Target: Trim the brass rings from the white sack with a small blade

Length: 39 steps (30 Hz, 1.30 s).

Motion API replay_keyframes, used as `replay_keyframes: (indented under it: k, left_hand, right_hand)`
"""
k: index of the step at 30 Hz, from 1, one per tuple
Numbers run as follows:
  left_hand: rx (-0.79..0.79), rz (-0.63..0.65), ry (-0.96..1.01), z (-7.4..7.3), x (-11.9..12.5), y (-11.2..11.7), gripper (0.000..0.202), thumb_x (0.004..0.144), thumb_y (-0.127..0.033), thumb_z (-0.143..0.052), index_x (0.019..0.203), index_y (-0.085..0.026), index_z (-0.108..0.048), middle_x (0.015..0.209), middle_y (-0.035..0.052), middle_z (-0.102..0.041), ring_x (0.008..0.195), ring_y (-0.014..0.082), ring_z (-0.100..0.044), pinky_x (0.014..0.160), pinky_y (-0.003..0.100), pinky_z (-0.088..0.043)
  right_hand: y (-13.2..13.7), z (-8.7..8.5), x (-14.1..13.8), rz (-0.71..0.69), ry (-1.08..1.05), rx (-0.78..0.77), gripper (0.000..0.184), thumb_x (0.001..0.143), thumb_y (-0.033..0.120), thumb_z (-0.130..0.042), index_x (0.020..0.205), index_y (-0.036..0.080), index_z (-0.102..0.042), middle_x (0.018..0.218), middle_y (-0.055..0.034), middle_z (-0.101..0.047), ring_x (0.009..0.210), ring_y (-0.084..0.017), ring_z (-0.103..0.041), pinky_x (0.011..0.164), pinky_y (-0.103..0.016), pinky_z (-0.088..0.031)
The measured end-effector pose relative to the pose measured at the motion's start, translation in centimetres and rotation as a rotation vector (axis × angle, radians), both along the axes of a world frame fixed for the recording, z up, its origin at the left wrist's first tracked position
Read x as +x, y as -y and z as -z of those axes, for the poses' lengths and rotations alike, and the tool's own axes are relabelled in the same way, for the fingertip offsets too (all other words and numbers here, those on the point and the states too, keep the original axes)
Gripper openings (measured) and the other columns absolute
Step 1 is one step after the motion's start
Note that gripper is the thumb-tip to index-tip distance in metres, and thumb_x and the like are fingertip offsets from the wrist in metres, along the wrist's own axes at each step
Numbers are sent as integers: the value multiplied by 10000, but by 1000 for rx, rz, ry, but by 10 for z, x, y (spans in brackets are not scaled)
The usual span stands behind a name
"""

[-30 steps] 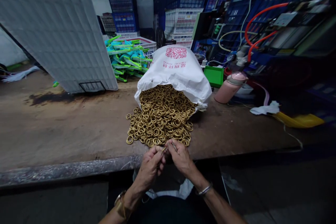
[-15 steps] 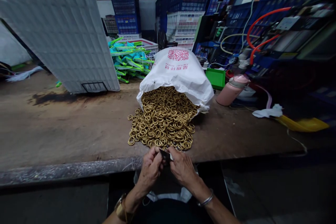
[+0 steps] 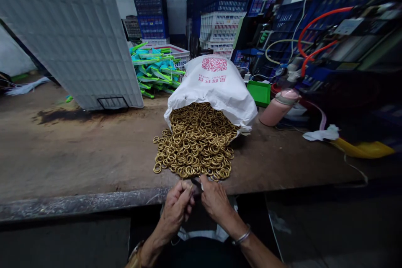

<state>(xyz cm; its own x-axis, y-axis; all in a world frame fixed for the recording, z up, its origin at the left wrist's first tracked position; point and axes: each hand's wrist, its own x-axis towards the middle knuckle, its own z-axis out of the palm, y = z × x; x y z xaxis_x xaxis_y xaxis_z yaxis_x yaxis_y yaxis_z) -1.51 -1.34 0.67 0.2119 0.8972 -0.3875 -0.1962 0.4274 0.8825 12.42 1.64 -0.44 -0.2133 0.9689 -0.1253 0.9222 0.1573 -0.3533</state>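
Many gold-coloured rings (image 3: 194, 150) spill from the mouth of a white woven sack (image 3: 216, 88) onto the workbench. At the front edge of the bench, just below the pile, my left hand (image 3: 178, 203) is closed, thumb and forefinger pinched together; what it holds, if anything, is too small to make out. Beside it, my right hand (image 3: 216, 203) is closed on a small dark flat tool (image 3: 196, 181) that points left toward the other hand. A pale bit shows by the right fingertips. A small gap separates the two hands.
On the workbench (image 3: 94, 155) a large whitish ribbed panel (image 3: 78, 42) stands at left, near green and blue plastic pieces (image 3: 157, 69). To the right are a green tray (image 3: 259, 93), a pink bottle (image 3: 279, 108) and a machine with red hoses (image 3: 309, 29). Stacked crates (image 3: 222, 27) rise behind.
My left hand has drawn slightly left and down, away from the dark tool, and its wrist has lowered. My right hand keeps the tool, nearly in place. The view has shifted slightly.
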Motion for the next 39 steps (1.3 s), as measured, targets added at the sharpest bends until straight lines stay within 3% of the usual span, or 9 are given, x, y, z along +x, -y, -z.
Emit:
replay_keyframes:
  k: [5, 10, 16, 20, 24, 27, 33, 39]
  left_hand:
    - [-73, -15, 262, -2, -8, 10, 300, 713, -450, -588, 733, -164, -497, 597, -30, -511, 380, 29, -373, 317, 135, -254]
    - [-135, -166, 360, 0, -16, 0, 299, 702, -420, -614, 721, -129, -548, 732, 36, -573, 464, 46, -436, 345, 146, -288]
    - [-242, -204, 510, 4, -29, -9, 244, 676, -364, -651, 804, -178, -558, 668, -2, -571, 496, 73, -489, 379, 149, -298]
    - [-282, -236, 594, 10, -32, -15, 268, 645, -370, -678, 666, -139, -545, 671, 9, -567, 536, 77, -510, 397, 148, -317]
    - [-196, -234, 516, 7, -28, -24, 224, 657, -310, -682, 686, -138, -540, 690, 5, -567, 571, 81, -522, 406, 146, -344]
    - [-104, -204, 434, 2, -22, -31, 246, 639, -314, -693, 736, -150, -537, 656, -13, -543, 549, 83, -515, 385, 146, -345]
    - [76, -222, 218, 1, -10, -40, 368, 658, -408, -648, 910, -166, -531, 579, -43, -524, 474, 83, -491, 360, 154, -354]
    - [122, -172, -50, -3, -6, -37, 295, 693, -445, -589, 750, -160, -540, 442, -76, -449, 343, 46, -360, 340, 152, -294]
  right_hand:
    - [-6, 7, -4, 50, -65, 141, 309, 645, 10, -366, 871, 174, -499, 707, -35, -629, 630, -148, -558, 557, -244, -251]
    - [-9, 11, -18, -23, -94, 267, 462, 626, 47, -403, 1069, 170, -457, 806, -40, -634, 708, -175, -566, 604, -252, -281]
    - [-15, 11, -23, -4, -95, 227, 435, 578, -22, -365, 907, 208, -533, 802, -16, -647, 718, -140, -579, 606, -225, -287]
    - [-20, 16, -19, 13, -177, 228, 418, 589, -13, -369, 893, 218, -541, 738, 3, -641, 683, -135, -585, 594, -212, -303]
    - [-26, 17, -13, 84, -344, 220, 277, 703, 87, -397, 901, 213, -546, 729, -6, -628, 666, -142, -575, 601, -214, -343]
    - [-29, 5, -11, 107, -572, 184, 149, 788, 219, -392, 828, 200, -534, 713, -9, -589, 645, -128, -532, 602, -212, -376]
    - [-24, -18, -9, 82, -821, -24, 209, 827, 348, -383, 728, 195, -486, 538, 52, -459, 498, -90, -429, 498, -192, -350]
    - [-19, -17, -12, 83, -896, -127, 249, 806, 394, -422, 686, 183, -478, 535, 49, -467, 502, -88, -425, 516, -205, -352]
